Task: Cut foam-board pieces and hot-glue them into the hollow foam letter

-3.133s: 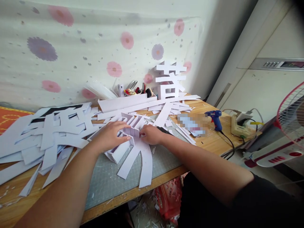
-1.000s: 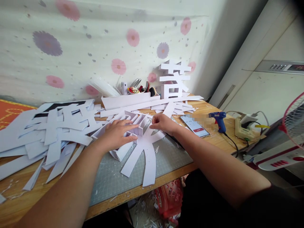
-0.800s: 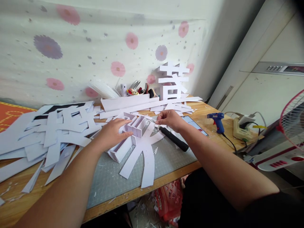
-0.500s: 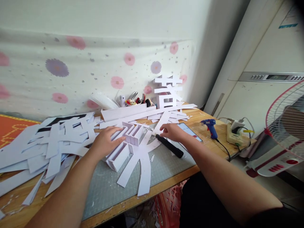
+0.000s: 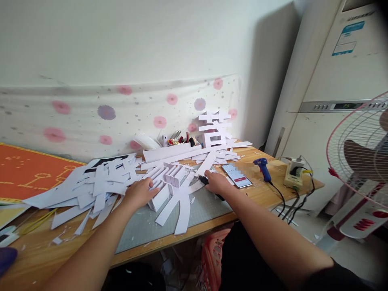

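Observation:
A white foam-board or card character [image 5: 182,198] lies flat on the grey cutting mat [image 5: 133,234], with upright strips forming boxy walls [image 5: 176,174] on its left part. At its left edge is my left hand [image 5: 140,194], thumb and fingers apart beside the walls; whether it presses on them I cannot tell. My right hand [image 5: 216,182] is closed over a black-handled tool [image 5: 203,179] with a small light tip. Most of its handle is hidden under the hand, and its exact kind does not show.
White cut-outs [image 5: 103,182] pile up at left near an orange sheet [image 5: 30,169]. A finished-looking raised character [image 5: 214,129] stands at the back. To the right are a phone [image 5: 238,176], a blue glue gun [image 5: 263,169], a power strip [image 5: 292,174] with cords, and a fan [image 5: 360,149].
My right hand has come down onto the black-handled tool, which lay uncovered beside it. My left hand has shifted slightly toward me along the walls. The view has tilted up and turned left.

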Demonstrator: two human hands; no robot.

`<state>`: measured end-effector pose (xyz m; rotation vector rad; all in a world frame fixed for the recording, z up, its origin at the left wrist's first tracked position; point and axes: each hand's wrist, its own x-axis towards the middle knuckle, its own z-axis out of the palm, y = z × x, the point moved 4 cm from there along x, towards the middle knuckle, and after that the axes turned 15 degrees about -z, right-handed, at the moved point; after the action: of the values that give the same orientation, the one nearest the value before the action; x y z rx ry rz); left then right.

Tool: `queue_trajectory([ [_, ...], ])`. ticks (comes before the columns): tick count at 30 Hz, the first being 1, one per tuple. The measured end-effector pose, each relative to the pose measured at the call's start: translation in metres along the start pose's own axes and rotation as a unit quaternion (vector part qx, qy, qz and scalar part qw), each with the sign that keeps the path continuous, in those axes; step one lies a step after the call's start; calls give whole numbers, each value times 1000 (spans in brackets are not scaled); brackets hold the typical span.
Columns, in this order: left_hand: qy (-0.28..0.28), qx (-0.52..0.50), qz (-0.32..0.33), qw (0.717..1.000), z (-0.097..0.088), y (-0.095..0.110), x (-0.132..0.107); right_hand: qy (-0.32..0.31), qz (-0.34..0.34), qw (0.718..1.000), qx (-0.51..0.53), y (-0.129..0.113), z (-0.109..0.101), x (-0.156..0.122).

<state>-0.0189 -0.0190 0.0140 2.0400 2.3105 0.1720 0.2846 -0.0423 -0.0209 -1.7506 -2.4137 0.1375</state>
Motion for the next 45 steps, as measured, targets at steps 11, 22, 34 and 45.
queue_trajectory([
  [11, -34, 25, -8, 999, 4, 15, 3, 40, 56, 998, -12, 22, -6, 7],
  [22, 134, 44, 44, 989, -53, 17, -4, 77, 41, 996, -17, 35, 0, 15],
  [34, 286, 107, 136, 942, -109, 29, -9, 104, -10, 994, -40, 8, -3, 15],
  [45, 283, 43, 124, 950, -130, -22, 4, 101, -60, 993, -28, -6, 6, 16],
])
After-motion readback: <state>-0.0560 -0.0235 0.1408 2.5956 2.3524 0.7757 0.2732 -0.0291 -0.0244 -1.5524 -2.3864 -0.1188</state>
